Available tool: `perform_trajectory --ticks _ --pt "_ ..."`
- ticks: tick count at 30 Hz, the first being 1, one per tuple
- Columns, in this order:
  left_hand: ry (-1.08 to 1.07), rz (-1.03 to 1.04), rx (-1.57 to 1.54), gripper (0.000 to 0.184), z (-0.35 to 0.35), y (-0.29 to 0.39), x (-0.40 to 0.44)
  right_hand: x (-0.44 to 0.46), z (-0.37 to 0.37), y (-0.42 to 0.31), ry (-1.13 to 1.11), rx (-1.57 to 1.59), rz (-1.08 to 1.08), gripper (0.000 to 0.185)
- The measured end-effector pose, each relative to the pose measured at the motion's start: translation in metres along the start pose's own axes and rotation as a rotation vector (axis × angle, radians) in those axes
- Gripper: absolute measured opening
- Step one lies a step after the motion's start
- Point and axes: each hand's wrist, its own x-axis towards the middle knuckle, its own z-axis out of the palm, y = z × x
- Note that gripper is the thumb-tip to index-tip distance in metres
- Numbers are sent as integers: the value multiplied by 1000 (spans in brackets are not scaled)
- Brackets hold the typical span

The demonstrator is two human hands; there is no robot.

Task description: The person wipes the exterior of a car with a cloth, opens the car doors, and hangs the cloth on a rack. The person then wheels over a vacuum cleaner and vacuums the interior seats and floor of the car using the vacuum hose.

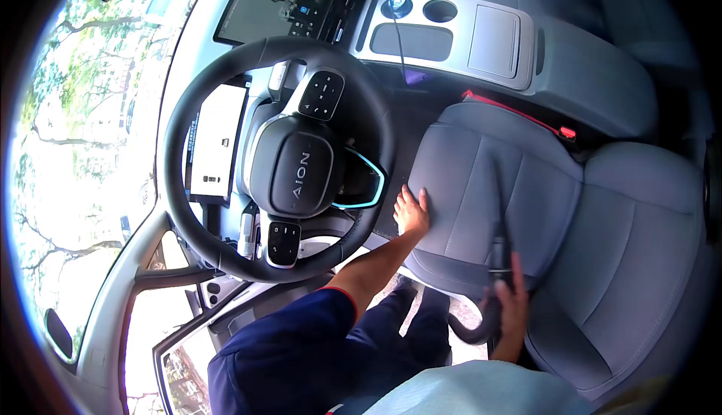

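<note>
My left hand rests on the front edge of the grey driver's seat cushion, its fingers spread and nothing in it. Lower right, my right hand is wrapped at the black handle of a vacuum hose. A slim dark nozzle points away from that hand over the seat cushion and is blurred by motion. The ribbed hose curves below the hand, beside the seat's edge.
A black steering wheel stands left of the seat. Beyond the seat are a centre console with a cable, a red buckle and a screen. An open door is at the lower left.
</note>
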Motion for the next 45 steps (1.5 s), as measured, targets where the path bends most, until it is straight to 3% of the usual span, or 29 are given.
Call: perform_trajectory --ticks 3,5,7,8,9,12,14,15,17,21,24,27,29,31,34,35,36,37,39,41,45 --pt "29 22 12 66 3 -1 -1 11 -24 -33 369 -43 -117 62" --pt "32 33 7 66 1 1 -2 36 -47 -30 514 -61 3 61" --pt "52 60 5 65 6 -2 -2 59 -56 -3 521 -120 57 63" --pt "62 72 10 65 8 -4 -1 68 -54 25 528 -209 -28 67" --pt "72 79 1 65 11 -5 2 66 -32 30 483 -242 -56 72" --pt "66 92 -26 63 12 -6 0 33 29 40 42 -664 -71 93" --pt "60 104 -63 62 8 -6 0 14 54 12 -216 -712 41 98" --pt "60 109 -84 62 8 -6 0 12 46 24 -239 -821 25 95" --pt "30 93 -109 62 8 -6 0 13 34 -3 -228 -350 399 95" --pt "29 100 -109 63 12 -9 2 27 15 -41 -71 -351 -20 85" --pt "51 113 -96 62 16 -10 2 58 16 -27 175 -265 -15 86" --pt "55 110 -95 61 16 -7 3 66 38 10 187 -347 121 87" --pt "73 122 -97 60 17 -8 4 47 47 -1 0 -475 245 89" --pt "71 129 -94 59 15 -9 3 32 38 18 -194 -695 203 89" --pt "-76 113 -95 59 37 -35 17 22 30 -1 -382 -792 -223 88" --pt "-153 99 -88 59 45 -46 20 19 25 -8 -319 -697 -172 88" --pt "52 144 -69 59 20 -20 5 17 17 -14 -257 -602 -120 88" --pt "53 133 -115 59 8 -8 1 19 10 -16 -194 -505 -70 87" --pt "40 132 -115 59 7 -8 0 38 2 -8 131 -375 -22 84" --pt "57 127 -95 59 8 -6 -1 66 -8 1 263 -136 -90 81" --pt "81 119 -51 58 14 -5 2 109 -30 48 415 -220 -64 76"
